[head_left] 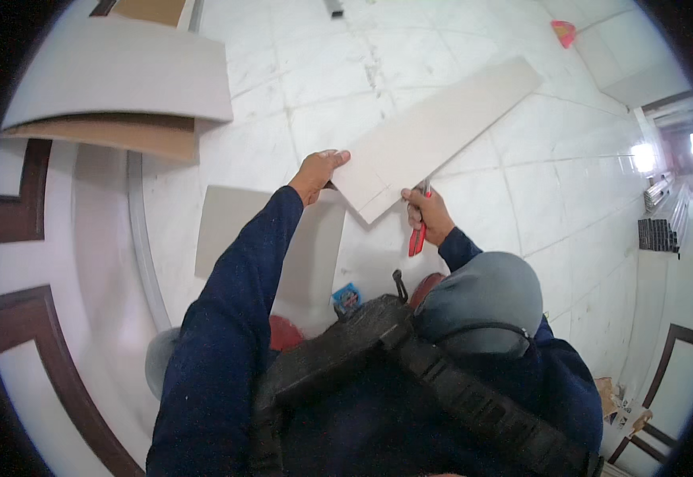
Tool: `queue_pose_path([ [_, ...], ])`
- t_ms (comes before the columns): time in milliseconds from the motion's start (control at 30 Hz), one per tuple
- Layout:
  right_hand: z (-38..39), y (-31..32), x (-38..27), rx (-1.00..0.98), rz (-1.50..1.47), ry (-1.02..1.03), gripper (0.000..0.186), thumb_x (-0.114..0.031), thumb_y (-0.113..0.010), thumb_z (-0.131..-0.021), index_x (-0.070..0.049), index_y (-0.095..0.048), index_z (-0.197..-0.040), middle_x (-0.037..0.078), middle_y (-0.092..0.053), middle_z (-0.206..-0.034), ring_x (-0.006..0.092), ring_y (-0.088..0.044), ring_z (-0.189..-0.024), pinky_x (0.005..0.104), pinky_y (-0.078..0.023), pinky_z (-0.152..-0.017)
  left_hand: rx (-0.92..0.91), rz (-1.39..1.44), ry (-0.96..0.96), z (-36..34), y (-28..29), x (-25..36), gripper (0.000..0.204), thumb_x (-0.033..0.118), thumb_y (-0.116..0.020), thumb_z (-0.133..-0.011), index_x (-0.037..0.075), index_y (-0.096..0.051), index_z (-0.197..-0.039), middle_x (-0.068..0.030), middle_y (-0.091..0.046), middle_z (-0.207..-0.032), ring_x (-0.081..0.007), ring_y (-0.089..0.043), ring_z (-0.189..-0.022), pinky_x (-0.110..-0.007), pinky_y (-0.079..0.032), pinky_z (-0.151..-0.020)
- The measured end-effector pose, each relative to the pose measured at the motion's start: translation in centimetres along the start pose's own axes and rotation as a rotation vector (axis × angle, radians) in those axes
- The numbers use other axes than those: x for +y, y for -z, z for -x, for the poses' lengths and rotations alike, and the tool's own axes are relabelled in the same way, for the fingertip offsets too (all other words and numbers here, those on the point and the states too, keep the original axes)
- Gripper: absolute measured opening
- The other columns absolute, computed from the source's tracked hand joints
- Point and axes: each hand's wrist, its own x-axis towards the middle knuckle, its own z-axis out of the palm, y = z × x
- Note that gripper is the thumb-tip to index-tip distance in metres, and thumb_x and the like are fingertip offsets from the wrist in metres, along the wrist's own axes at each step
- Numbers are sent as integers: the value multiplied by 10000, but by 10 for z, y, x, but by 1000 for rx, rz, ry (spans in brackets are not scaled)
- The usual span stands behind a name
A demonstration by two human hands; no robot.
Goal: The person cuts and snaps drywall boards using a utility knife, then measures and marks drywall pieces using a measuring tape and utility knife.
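A long pale board point(450, 127) slants away to the upper right, with a thin line marked across its near end. My left hand point(320, 175) grips its left near corner, thumb on top and fingers underneath. At the right edge, my right hand point(432, 216) is closed around a red utility knife point(417, 238), its metal tip pointing up beside the board. Thumb and forefinger of that hand meet the board's edge. Beneath my left forearm, another pale panel point(231, 230) lies on the floor. A small blue object point(347, 297) rests near my feet; its kind is unclear.
Large pale sheets point(124, 71) with brown undersides stand at the upper left. A grey metal strip point(141, 230) runs along the left. Bundled metal profiles point(659, 234) lie at the right wall. A pinkish-red item point(563, 33) sits far right on the tiled floor point(553, 167).
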Motion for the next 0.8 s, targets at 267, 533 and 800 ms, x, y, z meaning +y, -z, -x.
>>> queue_pose_path([
  [267, -36, 16, 17, -101, -19, -87, 187, -168, -694, -888, -98, -524, -925, -31, -451, -703, 45, -410, -476, 207, -322, -370, 231, 281, -55, 25, -10, -76, 451, 354, -646, -939, -20, -588, -1182, -100, -646, -1126, -189, -622, -999, -329, -479, -916],
  [533, 4, 29, 41, 14, -174, -193, 270, -272, -713, -896, -85, -559, -1016, -36, -460, -735, 47, -404, -477, 214, -321, -367, 182, 334, 185, 15, -45, -66, 433, 336, -596, -968, 3, -536, -1237, -143, -613, -1160, -251, -646, -1031, -393, -603, -814],
  [800, 5, 35, 48, 28, -86, -100, 330, -227, -733, -876, -88, -502, -1065, -33, -462, -749, 49, -418, -494, 208, -332, -391, 121, 267, 262, 21, -74, -55, 534, 359, -584, -979, -49, -478, -1308, -187, -582, -1230, -273, -634, -1091, -386, -594, -882],
])
